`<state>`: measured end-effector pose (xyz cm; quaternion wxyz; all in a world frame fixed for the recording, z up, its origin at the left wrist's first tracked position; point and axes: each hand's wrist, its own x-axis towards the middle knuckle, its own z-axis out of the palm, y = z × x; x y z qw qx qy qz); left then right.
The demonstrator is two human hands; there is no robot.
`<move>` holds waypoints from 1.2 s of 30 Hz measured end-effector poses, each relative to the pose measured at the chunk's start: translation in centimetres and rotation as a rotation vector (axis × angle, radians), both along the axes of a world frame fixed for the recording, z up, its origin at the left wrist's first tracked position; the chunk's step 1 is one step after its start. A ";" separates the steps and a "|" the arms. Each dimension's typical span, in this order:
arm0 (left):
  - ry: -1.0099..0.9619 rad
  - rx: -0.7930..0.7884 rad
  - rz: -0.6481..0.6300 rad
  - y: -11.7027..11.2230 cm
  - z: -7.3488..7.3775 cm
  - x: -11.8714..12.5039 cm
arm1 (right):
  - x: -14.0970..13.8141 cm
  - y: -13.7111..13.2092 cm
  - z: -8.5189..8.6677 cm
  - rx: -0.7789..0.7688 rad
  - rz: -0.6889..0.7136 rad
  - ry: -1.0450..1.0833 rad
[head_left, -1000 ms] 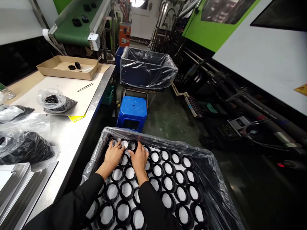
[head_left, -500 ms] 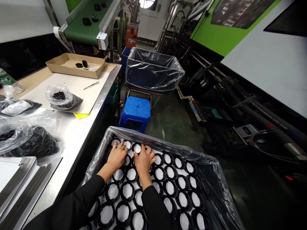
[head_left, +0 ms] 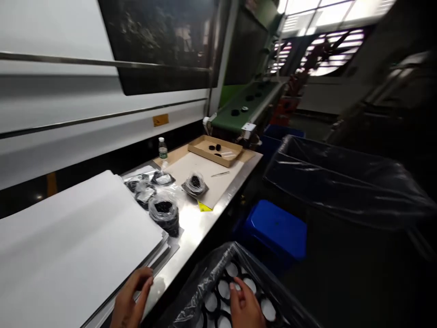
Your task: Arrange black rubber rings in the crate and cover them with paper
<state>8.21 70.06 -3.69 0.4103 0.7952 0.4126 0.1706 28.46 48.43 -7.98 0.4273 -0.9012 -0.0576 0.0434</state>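
At the bottom of my feed, over the plastic-lined crate of black rings, the right hand curled loosely above the rings while the left hand hung half-curled beside the steel table edge, though I couldn't quite tell whether either pinched anything.

The benchtop is stainless, smooth and pretty shiny under the lights. The liner is glossy black plastic film, and the bags are clear, crinkly plastic. The stool is smooth blue plastic with a slight sheen. The tray is plain matt cardboard. The rings are black, but I can't tell plastic from rubber.
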 end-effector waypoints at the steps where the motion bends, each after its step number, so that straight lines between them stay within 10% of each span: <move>1: 0.072 0.109 0.023 1.8 0.3 -1.6 | -1.0 3.2 1.7 0.064 0.098 -0.003; 5: 0.343 0.311 -0.076 6.4 0.7 -6.5 | -5.8 15.0 7.6 0.239 0.419 0.027; 9: 0.458 0.232 -0.143 7.6 1.3 -8.3 | -8.8 18.3 10.1 0.296 0.466 0.061; 17: 0.481 0.117 -0.160 10.5 4.6 -8.9 | -13.6 6.4 8.1 0.237 0.320 0.137; 23: 0.498 0.264 0.032 10.3 13.7 -11.0 | -18.6 -5.5 7.1 0.229 0.066 0.182; 26: 0.451 0.337 0.024 6.2 20.0 -11.0 | -21.8 -9.8 7.9 0.278 -0.035 0.216; 30: 0.185 0.236 -0.151 -6.0 25.6 -10.6 | -26.4 -12.3 10.1 0.441 -0.054 0.284; 36: 0.026 0.022 -0.671 -27.1 24.7 -7.9 | -30.6 -18.8 13.2 0.736 0.164 0.226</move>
